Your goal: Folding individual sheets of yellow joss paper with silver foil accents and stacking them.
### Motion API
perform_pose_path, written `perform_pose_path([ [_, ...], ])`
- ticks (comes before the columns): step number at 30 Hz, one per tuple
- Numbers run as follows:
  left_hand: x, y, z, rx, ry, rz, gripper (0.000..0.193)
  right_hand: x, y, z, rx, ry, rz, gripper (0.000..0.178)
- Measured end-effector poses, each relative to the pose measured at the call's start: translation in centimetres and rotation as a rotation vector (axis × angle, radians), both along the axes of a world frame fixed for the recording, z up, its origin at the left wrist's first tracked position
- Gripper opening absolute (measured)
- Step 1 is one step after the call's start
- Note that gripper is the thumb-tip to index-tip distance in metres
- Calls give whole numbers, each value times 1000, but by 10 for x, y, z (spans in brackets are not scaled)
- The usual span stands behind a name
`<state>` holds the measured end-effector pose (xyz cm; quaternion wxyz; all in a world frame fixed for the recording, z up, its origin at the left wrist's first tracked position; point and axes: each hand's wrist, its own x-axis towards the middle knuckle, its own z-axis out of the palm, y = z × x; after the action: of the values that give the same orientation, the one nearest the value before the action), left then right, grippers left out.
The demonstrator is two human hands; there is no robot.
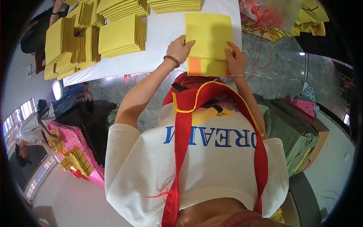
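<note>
A folded yellow paper (210, 41) with an orange patch near its lower edge is held at the near edge of the white table, in front of my body. My left hand (180, 50) grips its left side, thumb on top and the other fingers partly hidden. On the opposite side, my right hand (236, 62) holds the right edge between thumb and fingers. Left of it on the table lie several stacks of the same yellow paper (118, 36), some fanned and leaning on each other.
A white-covered table (162, 30) spans the front. Clear plastic with red strings (266, 15) lies at the far right beside more yellow paper (312, 19). Another person (32, 128) is at a pink-covered surface (94, 166) on the left. Green wrapped bundles (291, 132) stand at my right.
</note>
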<state>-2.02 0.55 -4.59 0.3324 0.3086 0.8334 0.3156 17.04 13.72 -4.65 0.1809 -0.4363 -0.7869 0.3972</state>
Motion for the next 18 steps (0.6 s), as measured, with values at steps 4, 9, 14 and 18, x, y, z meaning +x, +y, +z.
perform_pose_path([
  [4, 0, -1, 0, 196, -83, 127, 38, 0, 0, -8, 21, 78, -26, 32],
  [9, 15, 8, 30, 255, 523, 43, 40, 0, -1, -4, 22, -14, -15, 33],
  [14, 40, 23, 15, 305, 881, -458, 52, -3, -2, -5, -5, 49, -15, 32],
  [18, 42, 23, 4, 295, 888, -481, 57, 0, -3, 1, -23, 31, -24, 30],
])
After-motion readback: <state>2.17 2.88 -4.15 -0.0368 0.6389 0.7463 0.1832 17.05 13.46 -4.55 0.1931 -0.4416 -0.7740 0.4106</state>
